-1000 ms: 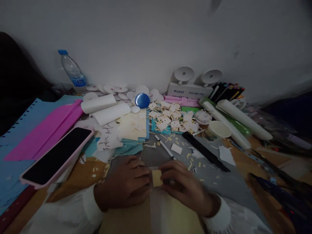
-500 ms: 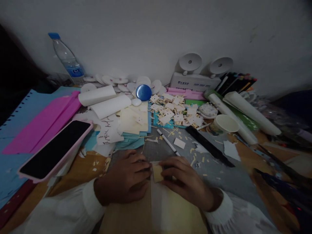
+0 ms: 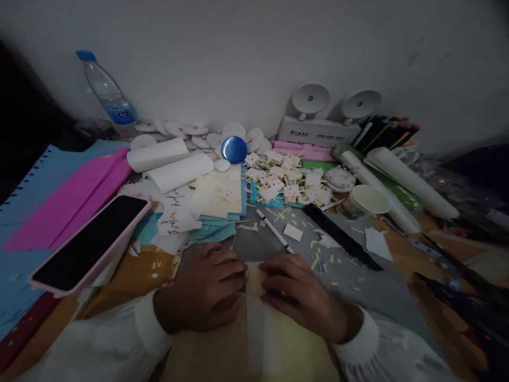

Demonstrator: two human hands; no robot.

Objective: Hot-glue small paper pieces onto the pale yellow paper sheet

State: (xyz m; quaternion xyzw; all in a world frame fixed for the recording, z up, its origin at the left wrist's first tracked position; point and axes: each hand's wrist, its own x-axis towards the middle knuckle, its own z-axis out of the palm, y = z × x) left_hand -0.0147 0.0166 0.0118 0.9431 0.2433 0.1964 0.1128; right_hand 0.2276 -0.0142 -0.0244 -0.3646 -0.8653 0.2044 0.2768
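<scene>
A sheet of pale yellow paper lies before me, with a whitish strip running down its middle. At the strip's far end sits a small pale yellow paper piece. My right hand has its fingertips closed at the right edge of this piece, partly covering it. To the left, my left hand rests palm down on the sheet, fingers stretched out and their tips beside the strip. Past the hands lie a white marker pen and a small white card.
Behind is a pile of small cards with sticks. A phone and pink paper lie left. A black bar-like object, paper cup and rolled white paper are right. A water bottle stands at the wall.
The small yellow piece looks paler, and my right fingers cover slightly more of its right side. My left hand has hardly moved. The view has shifted very slightly.
</scene>
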